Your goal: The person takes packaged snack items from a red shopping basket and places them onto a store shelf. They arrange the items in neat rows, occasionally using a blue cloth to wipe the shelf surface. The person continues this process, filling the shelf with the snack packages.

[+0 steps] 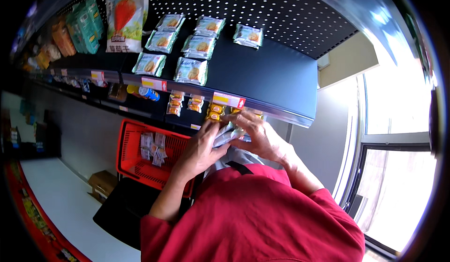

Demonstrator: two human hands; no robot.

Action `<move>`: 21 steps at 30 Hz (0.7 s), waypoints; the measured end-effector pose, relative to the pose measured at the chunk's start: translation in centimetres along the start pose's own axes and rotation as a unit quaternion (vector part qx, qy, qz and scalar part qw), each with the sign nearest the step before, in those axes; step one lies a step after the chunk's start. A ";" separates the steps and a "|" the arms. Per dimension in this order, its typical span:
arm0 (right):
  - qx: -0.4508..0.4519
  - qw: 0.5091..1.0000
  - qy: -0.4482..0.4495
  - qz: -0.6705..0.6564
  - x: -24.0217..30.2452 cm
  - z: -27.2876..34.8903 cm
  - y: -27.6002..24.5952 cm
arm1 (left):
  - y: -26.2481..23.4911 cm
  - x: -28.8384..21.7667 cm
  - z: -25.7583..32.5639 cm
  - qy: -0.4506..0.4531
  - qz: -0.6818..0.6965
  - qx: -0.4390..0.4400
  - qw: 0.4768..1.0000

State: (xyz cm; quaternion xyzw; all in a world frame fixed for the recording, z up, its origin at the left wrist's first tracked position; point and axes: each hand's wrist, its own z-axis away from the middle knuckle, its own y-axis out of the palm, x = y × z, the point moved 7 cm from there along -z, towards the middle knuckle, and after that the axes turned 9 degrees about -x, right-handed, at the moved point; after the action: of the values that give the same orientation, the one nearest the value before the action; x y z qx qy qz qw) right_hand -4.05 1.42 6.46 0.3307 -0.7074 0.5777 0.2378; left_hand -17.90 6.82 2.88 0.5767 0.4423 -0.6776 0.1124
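Close to my body, in front of the shelf edge, my two hands meet around a few small snack packets in pale, shiny wrappers. My left hand is closed on their left side. My right hand grips them from the right, its fingers curled over the top. Just beyond my fingers, yellow-wrapped snacks sit on the lower shelf. On the upper shelf, green-and-white cookie packets lie in short rows, with a single one farther right. My fingers partly hide the held packets.
A red shopping basket with several small packets inside stands at my left. A large pouch with a strawberry picture stands on the upper shelf. Price tags line its front edge. A cardboard box sits lower left; a window is at right.
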 end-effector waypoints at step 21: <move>-0.284 0.951 0.106 0.065 -12.5 -0.5 -6.5 | 5.5 -0.1 -14.0 0.073 0.137 -0.144 0.977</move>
State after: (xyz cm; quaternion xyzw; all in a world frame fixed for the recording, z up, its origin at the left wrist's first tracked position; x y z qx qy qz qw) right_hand 9.08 3.54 1.83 0.1401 -0.8330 0.3983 0.3574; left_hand -4.70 13.75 1.19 0.6576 0.4594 -0.5408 0.2532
